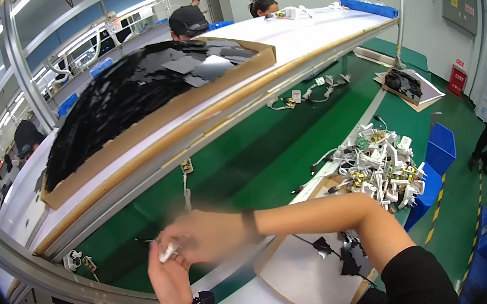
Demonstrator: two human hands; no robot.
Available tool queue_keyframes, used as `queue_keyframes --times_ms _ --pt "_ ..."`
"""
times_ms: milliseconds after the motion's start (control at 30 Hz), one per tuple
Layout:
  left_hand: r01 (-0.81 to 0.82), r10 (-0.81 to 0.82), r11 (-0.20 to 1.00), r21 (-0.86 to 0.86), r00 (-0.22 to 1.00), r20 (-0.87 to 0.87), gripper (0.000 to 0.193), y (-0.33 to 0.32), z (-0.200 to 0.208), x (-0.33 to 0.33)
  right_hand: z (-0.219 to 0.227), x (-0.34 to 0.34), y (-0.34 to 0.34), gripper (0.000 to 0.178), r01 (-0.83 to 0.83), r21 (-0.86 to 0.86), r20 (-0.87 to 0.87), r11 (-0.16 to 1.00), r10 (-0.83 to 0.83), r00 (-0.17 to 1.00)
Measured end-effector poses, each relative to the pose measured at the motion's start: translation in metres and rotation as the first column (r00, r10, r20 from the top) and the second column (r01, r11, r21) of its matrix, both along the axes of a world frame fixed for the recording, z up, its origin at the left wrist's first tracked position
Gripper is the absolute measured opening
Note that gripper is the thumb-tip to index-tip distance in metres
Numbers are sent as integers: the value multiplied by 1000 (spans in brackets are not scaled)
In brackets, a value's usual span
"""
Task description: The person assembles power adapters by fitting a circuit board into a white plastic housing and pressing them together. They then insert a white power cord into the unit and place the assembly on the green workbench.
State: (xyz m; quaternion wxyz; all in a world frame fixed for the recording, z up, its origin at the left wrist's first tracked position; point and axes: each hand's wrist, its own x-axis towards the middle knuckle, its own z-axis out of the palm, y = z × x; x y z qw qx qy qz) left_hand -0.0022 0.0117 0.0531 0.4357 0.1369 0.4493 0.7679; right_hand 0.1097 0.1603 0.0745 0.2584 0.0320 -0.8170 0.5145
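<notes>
In the lower left of the head view, my left hand [170,276] is closed on a small white plastic piece [168,252], with a black band and a dark device on that wrist. My right hand [211,235] reaches across from the right and meets the left hand at the piece; motion smears its fingers, so their grip cannot be made out. Both hands are above the near edge of a green belt [246,170]. Beyond them on the belt lies a small circuit board with a white cable [184,166].
White chargers with bare boards and cables [378,163] are heaped at the right, beside blue bins [441,149]. A shelf edge [191,125] crosses above the belt, carrying a cardboard box of black sheets [164,152]. Black scraps [351,257] lie on a board near me. Other people work farther off.
</notes>
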Motion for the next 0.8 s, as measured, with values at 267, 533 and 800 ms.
queue_keyframes --times_ms 267,533,800 --pt "8 -283 948 -318 480 -830 25 22 -4 67 8 72 33 43 280 133 379 951 -310 872" --pt "446 -476 878 -174 848 -231 26 27 -20 59 -44 94 36 51 64 -658 72 750 -21 997" --pt "267 -280 960 -86 900 -335 27 21 -37 20 -48 205 56 50 -231 549 787 804 -404 466"
